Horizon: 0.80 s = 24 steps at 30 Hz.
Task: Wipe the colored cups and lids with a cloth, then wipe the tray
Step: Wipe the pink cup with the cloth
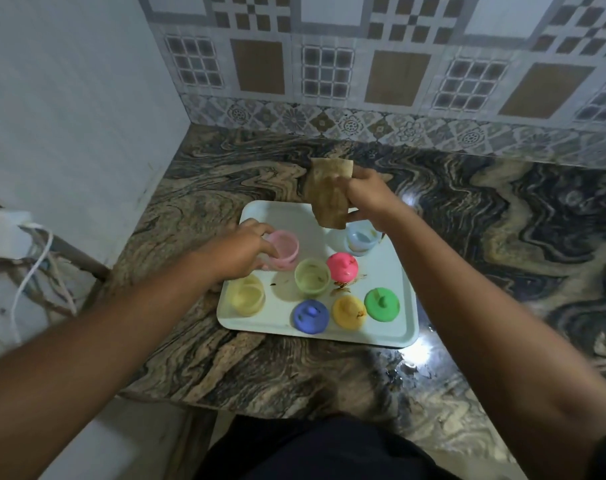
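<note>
Pink cup (283,250), at the upper left of the white tray (315,336) in mid-frame, is gripped by the left hand (240,252) while the right hand (367,199) clutches the tan cloth (327,192) above, so cup-wiping seems just starting and next the cloth must meet the cup.

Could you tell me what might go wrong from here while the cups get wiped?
The cloth, held by the right hand, hangs near the blue cup and may snag or tip it.
The left hand grips the pink cup close beside the green cup; lifting could knock it.
Brown smears on the tray by the pink lid might spread onto wiped pieces.
</note>
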Motion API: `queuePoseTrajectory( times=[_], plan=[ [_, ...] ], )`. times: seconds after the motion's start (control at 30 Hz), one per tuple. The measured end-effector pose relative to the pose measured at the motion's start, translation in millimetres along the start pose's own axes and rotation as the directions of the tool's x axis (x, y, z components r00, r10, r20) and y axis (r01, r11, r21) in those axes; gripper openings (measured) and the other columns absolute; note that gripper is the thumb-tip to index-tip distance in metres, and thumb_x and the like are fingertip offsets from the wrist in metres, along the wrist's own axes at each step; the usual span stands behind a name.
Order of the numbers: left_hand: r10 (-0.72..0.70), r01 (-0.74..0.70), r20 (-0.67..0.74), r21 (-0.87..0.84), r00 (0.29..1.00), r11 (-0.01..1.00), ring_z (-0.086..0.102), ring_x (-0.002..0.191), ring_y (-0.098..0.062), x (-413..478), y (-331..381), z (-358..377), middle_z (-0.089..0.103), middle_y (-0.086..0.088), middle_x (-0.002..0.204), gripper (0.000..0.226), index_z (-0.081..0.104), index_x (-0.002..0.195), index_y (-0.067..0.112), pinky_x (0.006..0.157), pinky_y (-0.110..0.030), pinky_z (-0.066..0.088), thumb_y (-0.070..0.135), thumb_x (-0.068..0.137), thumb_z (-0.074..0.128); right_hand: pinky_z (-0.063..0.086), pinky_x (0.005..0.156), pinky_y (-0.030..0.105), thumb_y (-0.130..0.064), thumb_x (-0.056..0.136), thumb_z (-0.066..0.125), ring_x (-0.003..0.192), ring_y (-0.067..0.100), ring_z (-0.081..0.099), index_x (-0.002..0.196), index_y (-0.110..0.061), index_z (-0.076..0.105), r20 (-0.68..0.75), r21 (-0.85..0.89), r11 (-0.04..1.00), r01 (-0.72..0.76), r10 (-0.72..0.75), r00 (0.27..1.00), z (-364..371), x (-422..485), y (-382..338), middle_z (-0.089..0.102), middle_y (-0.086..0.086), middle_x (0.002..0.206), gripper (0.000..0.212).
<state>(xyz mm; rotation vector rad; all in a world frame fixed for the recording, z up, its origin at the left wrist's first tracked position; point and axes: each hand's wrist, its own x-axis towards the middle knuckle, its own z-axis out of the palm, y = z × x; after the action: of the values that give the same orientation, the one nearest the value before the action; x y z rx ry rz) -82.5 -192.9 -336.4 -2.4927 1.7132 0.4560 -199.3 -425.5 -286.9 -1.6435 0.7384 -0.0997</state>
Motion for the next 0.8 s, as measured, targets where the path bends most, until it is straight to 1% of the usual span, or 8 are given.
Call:
queuePoseTrajectory(
  times=[0.07, 0.17, 0.33, 0.47, 0.57, 0.63, 0.73, 0.8],
  plan=[
    [0.017, -0.019, -0.067, -0.032, 0.998, 0.999, 0.035, 0.138, -0.024, -1, 1, 3, 0.045, -0.002, 0.150, 0.024, 0.073, 0.115, 0.031, 0.104, -0.042, 0.038, 0.031, 0.091, 0.066, 0.062, 0.064, 0.036, -0.036, 0.105, 0.049, 0.091, 0.025, 0.073, 0.108, -0.014, 0.066, 0.002, 0.037, 0.999, -0.023, 0.023, 1.000, 4, -1, 2, 0.073, 0.008, 0.099, 0.028],
    [-0.022, -0.023, -0.190, -0.230, 0.982, 0.973, 0.043, 0.133, -0.030, -3, -2, -4, 0.051, -0.007, 0.144, 0.018, 0.078, 0.104, 0.023, 0.106, -0.048, 0.041, 0.024, 0.088, 0.071, 0.063, 0.063, 0.038, -0.040, 0.107, 0.045, 0.093, 0.030, 0.073, 0.107, -0.010, 0.066, -0.005, 0.033, 0.999, -0.021, 0.021, 1.000, 9, -4, 6, 0.073, 0.010, 0.096, 0.037],
    [-0.116, -0.041, -0.287, -0.488, 0.951, 0.872, 0.056, 0.123, -0.019, -8, -6, -66, 0.060, -0.004, 0.136, 0.020, 0.077, 0.107, 0.015, 0.102, -0.033, 0.043, 0.017, 0.087, 0.073, 0.058, 0.084, 0.057, -0.037, 0.108, 0.044, 0.093, 0.035, 0.069, 0.107, -0.002, 0.066, 0.008, 0.054, 0.991, 0.125, -0.126, 0.992, 18, -21, 2, 0.071, 0.019, 0.096, 0.041],
    [-0.196, -0.061, -0.345, -0.611, 0.918, 0.790, 0.058, 0.111, -0.008, -23, 6, -123, 0.065, 0.003, 0.122, 0.025, 0.073, 0.114, 0.013, 0.092, -0.019, 0.042, 0.017, 0.090, 0.070, 0.049, 0.071, 0.046, -0.034, 0.109, 0.040, 0.070, 0.031, 0.055, 0.109, 0.014, 0.056, 0.056, 0.150, 0.936, 0.317, -0.328, 0.943, 38, -49, -13, 0.058, 0.035, 0.077, 0.050],
    [-0.250, -0.095, -0.429, -0.637, 0.868, 0.765, 0.061, 0.093, 0.001, -35, 15, -152, 0.068, 0.013, 0.100, 0.021, 0.073, 0.109, 0.025, 0.082, -0.014, 0.043, 0.021, 0.089, 0.071, 0.059, 0.076, 0.047, -0.028, 0.111, 0.037, 0.075, 0.032, 0.063, 0.104, 0.000, 0.062, 0.003, 0.255, 0.885, 0.390, -0.404, 0.915, 48, -71, -25, 0.059, 0.036, 0.078, 0.038],
    [-0.251, -0.128, -0.464, -0.643, 0.849, 0.755, 0.061, 0.089, 0.009, -42, 19, -165, 0.067, 0.022, 0.091, 0.020, 0.071, 0.104, 0.034, 0.080, -0.012, 0.044, 0.024, 0.087, 0.073, 0.057, 0.080, 0.059, -0.025, 0.110, 0.039, 0.078, 0.036, 0.066, 0.104, -0.012, 0.065, -0.041, 0.274, 0.836, 0.475, -0.483, 0.875, 52, -82, -30, 0.062, 0.030, 0.080, 0.030],
    [-0.241, -0.175, -0.499, -0.649, 0.832, 0.740, 0.065, 0.091, 0.007, -48, 29, -181, 0.068, 0.026, 0.090, 0.017, 0.073, 0.101, 0.035, 0.083, -0.017, 0.049, 0.025, 0.086, 0.073, 0.058, 0.080, 0.061, -0.030, 0.100, 0.061, 0.089, 0.039, 0.072, 0.117, -0.015, 0.064, -0.050, 0.205, 0.772, 0.602, -0.606, 0.794, 57, -91, -34, 0.072, 0.023, 0.094, 0.023],
    [-0.245, -0.206, -0.524, -0.659, 0.816, 0.723, 0.067, 0.092, 0.005, -51, 36, -189, 0.071, 0.023, 0.092, 0.016, 0.075, 0.101, 0.031, 0.086, -0.021, 0.052, 0.027, 0.086, 0.073, 0.062, 0.083, 0.043, -0.021, 0.082, 0.084, 0.096, 0.025, 0.074, 0.129, -0.011, 0.061, -0.105, 0.122, 0.764, 0.634, -0.625, 0.774, 61, -96, -36, 0.074, 0.010, 0.104, 0.053]
  ],
)
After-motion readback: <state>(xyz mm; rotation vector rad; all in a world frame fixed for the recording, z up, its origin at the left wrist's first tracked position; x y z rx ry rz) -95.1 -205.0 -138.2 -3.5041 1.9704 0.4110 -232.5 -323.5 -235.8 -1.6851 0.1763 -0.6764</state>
